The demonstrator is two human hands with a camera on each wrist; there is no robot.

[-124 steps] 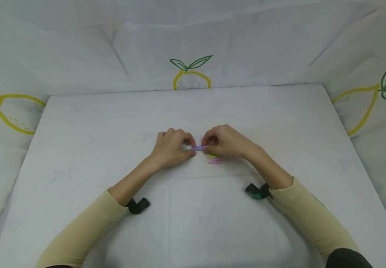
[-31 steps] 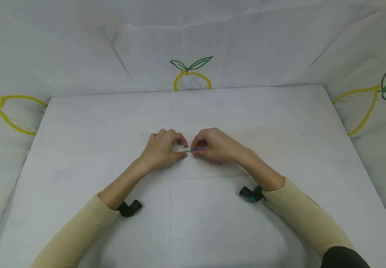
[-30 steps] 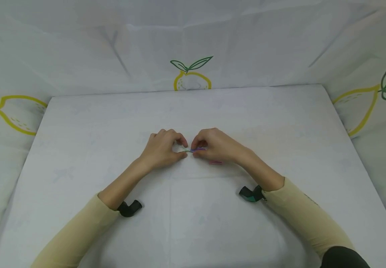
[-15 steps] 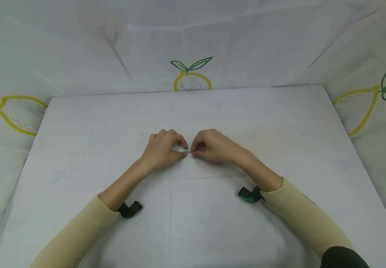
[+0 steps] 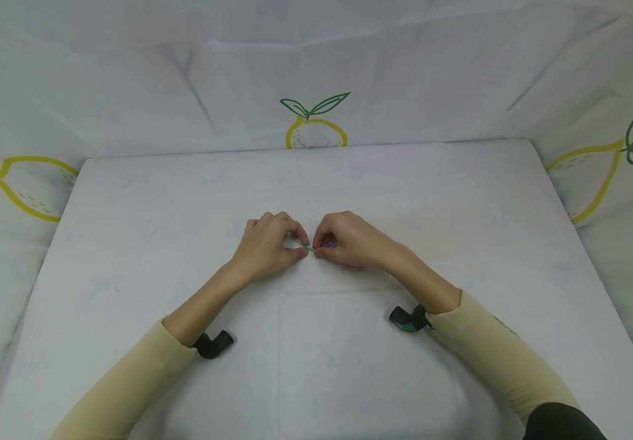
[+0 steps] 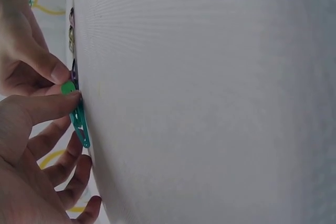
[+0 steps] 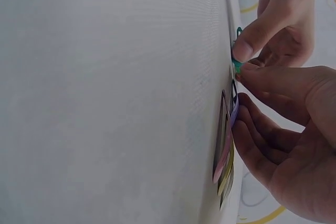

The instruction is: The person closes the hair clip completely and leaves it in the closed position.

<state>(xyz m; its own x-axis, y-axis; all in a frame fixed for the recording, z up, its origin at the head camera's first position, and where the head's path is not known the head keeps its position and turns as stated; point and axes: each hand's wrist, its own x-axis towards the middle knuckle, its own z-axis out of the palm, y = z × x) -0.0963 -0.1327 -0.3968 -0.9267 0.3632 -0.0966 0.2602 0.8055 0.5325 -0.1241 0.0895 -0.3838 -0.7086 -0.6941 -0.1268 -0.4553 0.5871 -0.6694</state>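
Observation:
In the head view both hands meet near the middle of the white table. My left hand (image 5: 267, 247) pinches a green snap hair clip (image 6: 80, 121) between thumb and finger, its narrow end pointing away from the right hand. My right hand (image 5: 357, 241) has thumb and index finger pinched at the clip's wide end, close to the left fingertips. A purple hair clip (image 7: 234, 107) lies by the right hand's curled fingers, partly hidden. Beside it are a pink hair clip (image 7: 223, 150) and a yellow hair clip (image 7: 228, 174), mostly covered by the right hand in the head view.
The white table (image 5: 316, 354) has a raised backdrop behind it and at both sides, printed with yellow lemons (image 5: 316, 131). A black camera piece (image 5: 214, 344) hangs under the left wrist and another black camera piece (image 5: 409, 319) under the right.
Since the oldest frame both hands have shifted left and the right hand now covers the yellow clip and most of the pink one. Lately the right fingertips have edged in at the green clip's end.

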